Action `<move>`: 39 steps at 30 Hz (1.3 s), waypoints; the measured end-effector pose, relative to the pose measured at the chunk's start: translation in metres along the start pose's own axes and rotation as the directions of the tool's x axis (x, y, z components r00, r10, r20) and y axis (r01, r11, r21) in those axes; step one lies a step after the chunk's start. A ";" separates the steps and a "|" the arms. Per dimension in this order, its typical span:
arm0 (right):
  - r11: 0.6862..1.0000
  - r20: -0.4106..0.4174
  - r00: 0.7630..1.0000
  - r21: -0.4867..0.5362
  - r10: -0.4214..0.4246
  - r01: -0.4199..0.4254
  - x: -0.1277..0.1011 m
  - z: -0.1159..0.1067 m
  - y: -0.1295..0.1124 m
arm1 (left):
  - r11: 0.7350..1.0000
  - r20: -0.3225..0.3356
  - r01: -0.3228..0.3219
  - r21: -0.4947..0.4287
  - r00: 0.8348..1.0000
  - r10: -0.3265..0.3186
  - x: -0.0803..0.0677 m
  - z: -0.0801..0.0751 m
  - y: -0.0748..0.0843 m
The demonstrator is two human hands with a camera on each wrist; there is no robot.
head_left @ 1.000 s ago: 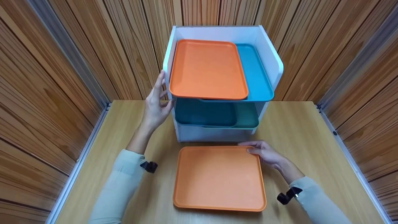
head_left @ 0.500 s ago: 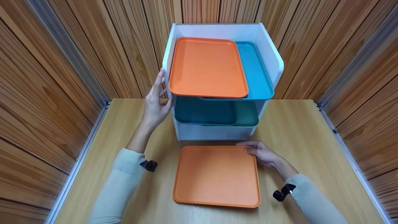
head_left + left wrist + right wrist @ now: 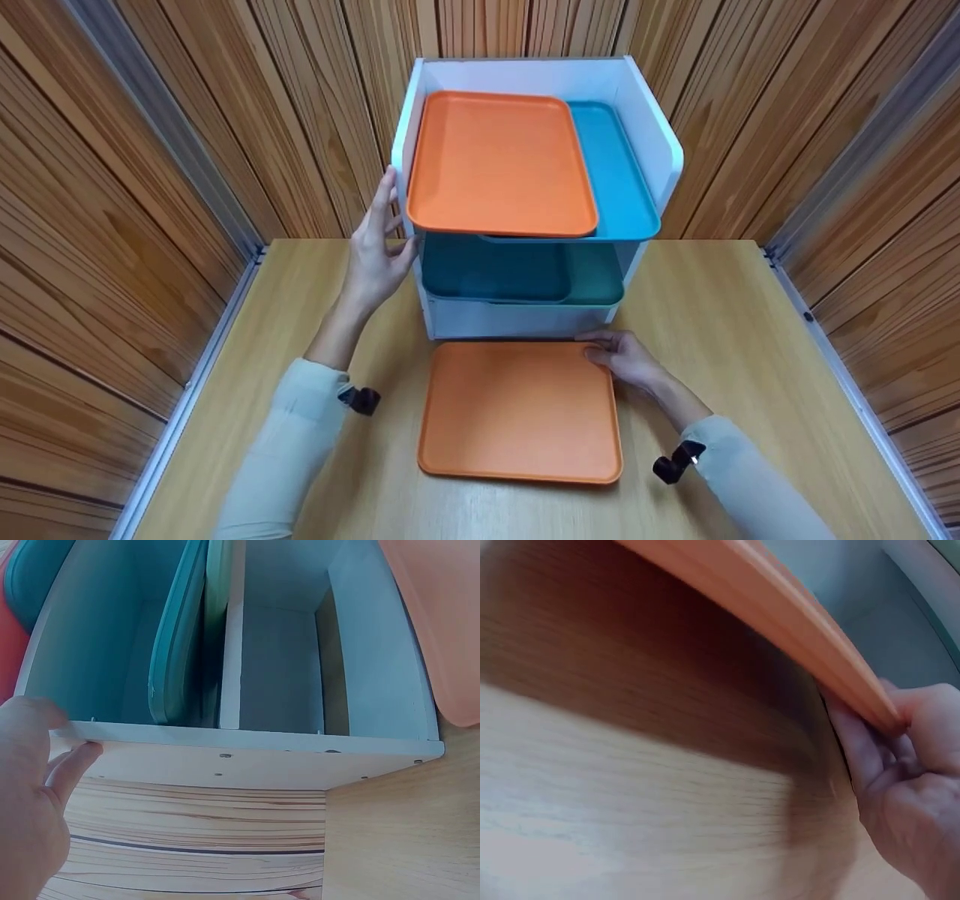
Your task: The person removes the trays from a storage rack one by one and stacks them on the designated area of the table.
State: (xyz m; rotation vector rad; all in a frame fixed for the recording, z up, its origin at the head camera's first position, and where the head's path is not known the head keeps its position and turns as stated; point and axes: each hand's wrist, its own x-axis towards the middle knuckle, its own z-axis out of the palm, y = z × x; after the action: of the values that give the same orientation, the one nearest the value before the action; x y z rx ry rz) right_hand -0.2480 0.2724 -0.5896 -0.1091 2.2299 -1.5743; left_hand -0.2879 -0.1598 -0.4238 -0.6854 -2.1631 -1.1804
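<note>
My right hand (image 3: 628, 361) pinches an orange tray (image 3: 521, 412) at its far right corner, in front of a white shelf unit (image 3: 654, 142). Seen from the right wrist, the tray (image 3: 795, 622) is raised at an angle over the wood, thumb above and fingers beneath its corner. With its left side panel between thumb and fingers, the unit is steadied by my left hand (image 3: 375, 259). The left wrist view shows that hand (image 3: 34, 787) gripping the panel's front edge (image 3: 255, 741). A second orange tray (image 3: 502, 165) overlaps a blue tray (image 3: 622, 191) on the top level.
Two dark teal and green trays (image 3: 495, 274) lie on the middle level. Below them is a low compartment, bare inside in the left wrist view. Wood-slat walls (image 3: 112, 187) enclose the wooden table (image 3: 697, 300), with metal rails along both sides.
The front orange tray, pinched by my right hand, has moved away from me toward the shelf unit and slightly left. My left hand keeps its grip on the side panel.
</note>
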 end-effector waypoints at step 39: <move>0.850 -0.134 0.935 -0.473 -0.328 0.230 -0.001 0.004 0.006 | 1.000 -0.020 -0.007 -0.023 1.000 0.007 0.000 0.003 -0.003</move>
State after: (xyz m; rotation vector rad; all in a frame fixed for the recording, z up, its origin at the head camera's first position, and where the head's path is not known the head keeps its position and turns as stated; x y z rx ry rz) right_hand -0.2451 0.2716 -0.5959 -0.4391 2.8267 -1.2052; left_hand -0.2902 -0.1586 -0.4270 -0.6877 -2.1328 -1.2051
